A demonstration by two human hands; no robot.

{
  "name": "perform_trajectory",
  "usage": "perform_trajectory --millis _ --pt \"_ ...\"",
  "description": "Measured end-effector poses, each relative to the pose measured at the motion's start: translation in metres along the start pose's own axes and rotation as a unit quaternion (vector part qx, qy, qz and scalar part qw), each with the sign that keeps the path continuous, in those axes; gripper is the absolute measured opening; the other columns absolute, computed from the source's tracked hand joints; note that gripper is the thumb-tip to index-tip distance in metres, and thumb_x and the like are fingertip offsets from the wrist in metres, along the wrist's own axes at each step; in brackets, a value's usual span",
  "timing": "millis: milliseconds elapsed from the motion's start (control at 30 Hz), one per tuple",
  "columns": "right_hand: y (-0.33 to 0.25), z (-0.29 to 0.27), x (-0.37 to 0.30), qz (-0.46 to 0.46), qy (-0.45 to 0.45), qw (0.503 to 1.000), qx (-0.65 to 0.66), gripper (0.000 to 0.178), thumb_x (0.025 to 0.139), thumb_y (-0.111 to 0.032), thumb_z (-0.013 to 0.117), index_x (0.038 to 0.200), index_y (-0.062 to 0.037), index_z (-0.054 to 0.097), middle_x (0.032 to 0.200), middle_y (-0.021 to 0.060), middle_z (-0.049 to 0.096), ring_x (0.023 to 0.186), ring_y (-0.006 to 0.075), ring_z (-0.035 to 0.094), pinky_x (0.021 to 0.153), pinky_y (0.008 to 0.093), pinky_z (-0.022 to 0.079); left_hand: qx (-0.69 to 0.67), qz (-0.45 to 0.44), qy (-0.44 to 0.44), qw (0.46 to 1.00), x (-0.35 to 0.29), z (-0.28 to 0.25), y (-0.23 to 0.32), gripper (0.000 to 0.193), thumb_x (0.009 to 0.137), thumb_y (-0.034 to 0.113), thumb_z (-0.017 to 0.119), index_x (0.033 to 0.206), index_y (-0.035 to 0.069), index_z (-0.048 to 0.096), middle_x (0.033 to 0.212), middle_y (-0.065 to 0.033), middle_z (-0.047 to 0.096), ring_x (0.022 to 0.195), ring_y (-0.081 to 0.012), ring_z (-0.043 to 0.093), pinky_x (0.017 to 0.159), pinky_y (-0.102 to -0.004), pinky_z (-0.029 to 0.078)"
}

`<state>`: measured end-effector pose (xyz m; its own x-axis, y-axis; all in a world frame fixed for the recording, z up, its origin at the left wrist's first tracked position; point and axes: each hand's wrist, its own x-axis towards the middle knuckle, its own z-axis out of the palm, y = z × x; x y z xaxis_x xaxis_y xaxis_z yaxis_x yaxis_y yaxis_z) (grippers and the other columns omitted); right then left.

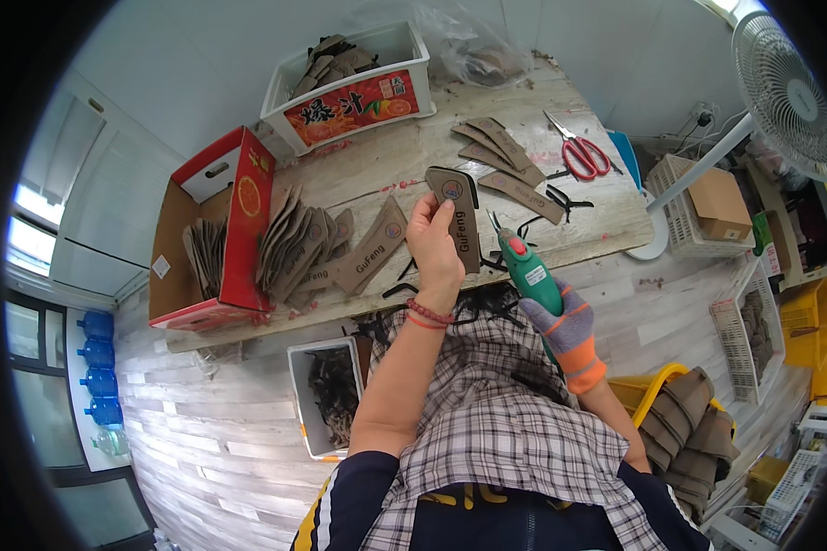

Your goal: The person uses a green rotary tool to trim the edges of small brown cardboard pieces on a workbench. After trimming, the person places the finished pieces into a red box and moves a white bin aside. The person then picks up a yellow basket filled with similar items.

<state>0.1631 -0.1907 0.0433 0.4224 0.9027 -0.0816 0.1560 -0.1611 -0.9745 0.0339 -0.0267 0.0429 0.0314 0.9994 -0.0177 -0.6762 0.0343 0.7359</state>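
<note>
Over the table's front edge, my bare left hand (437, 241) pinches a flat brown piece (467, 230) with printed marks and a dark rim along one side. It stands nearly upright with its rounded end up. In my right hand (568, 323), gloved in grey and orange, is a green handheld power cutter (531, 275) with a red button. Its narrow metal tip points up and left, beside the brown piece and apart from it. Black strips (570, 202) lie on the table to the right, near more brown pieces (501, 151).
A red carton (259, 197) and fanned brown pieces (294, 243) are at left on the worn table (413, 138). Behind them stands a white bin (423, 69). Red-handled scissors (586, 158) lie far right, near a fan (790, 96). Below the table is a box of black scraps (296, 390).
</note>
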Motion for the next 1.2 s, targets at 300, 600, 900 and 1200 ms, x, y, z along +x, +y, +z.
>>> perform_trajectory --millis 300,600,900,1200 --pt "-0.005 0.0 -0.004 -0.025 -0.004 0.999 -0.041 0.049 0.075 -0.023 0.08 0.113 -0.0002 0.059 0.089 0.0069 0.067 0.078 0.0095 0.059 0.07 0.0252 0.049 -0.084 -0.02 0.012 0.996 -0.013 0.007 -0.012 0.003 0.088 0.004 0.061 0.09 0.003 0.059 0.089 -0.0057 0.066 0.078 -0.014 0.063 0.07 -0.0282 0.054" --pt "0.003 0.0 -0.001 -0.031 0.012 0.999 -0.005 0.039 0.078 -0.015 0.076 0.109 0.002 0.06 0.076 0.0012 0.063 0.062 0.0057 0.053 0.054 0.0214 0.043 -0.048 -0.069 -0.002 0.996 -0.032 0.013 -0.01 0.004 0.088 0.004 0.061 0.092 0.003 0.06 0.088 -0.005 0.067 0.075 -0.0123 0.063 0.067 -0.0259 0.052" --pt "-0.005 -0.005 0.001 0.0 -0.002 0.999 0.048 0.047 0.075 -0.023 0.08 0.11 0.0017 0.059 0.082 0.0052 0.066 0.07 0.0077 0.058 0.061 0.0233 0.049 0.024 -0.1 -0.023 0.994 -0.041 0.005 -0.008 0.006 0.087 0.004 0.062 0.09 0.0 0.064 0.083 -0.0048 0.067 0.068 -0.0094 0.061 0.062 -0.0217 0.05" --pt "-0.011 -0.01 -0.003 0.004 -0.031 0.999 -0.024 0.049 0.075 -0.027 0.079 0.11 0.0012 0.059 0.081 0.0058 0.065 0.07 0.0087 0.058 0.063 0.0252 0.049 0.188 0.027 -0.056 0.98 -0.02 -0.018 -0.003 0.018 0.092 0.008 0.056 0.103 -0.005 0.064 0.088 -0.0044 0.068 0.074 -0.0068 0.061 0.067 -0.0202 0.049"
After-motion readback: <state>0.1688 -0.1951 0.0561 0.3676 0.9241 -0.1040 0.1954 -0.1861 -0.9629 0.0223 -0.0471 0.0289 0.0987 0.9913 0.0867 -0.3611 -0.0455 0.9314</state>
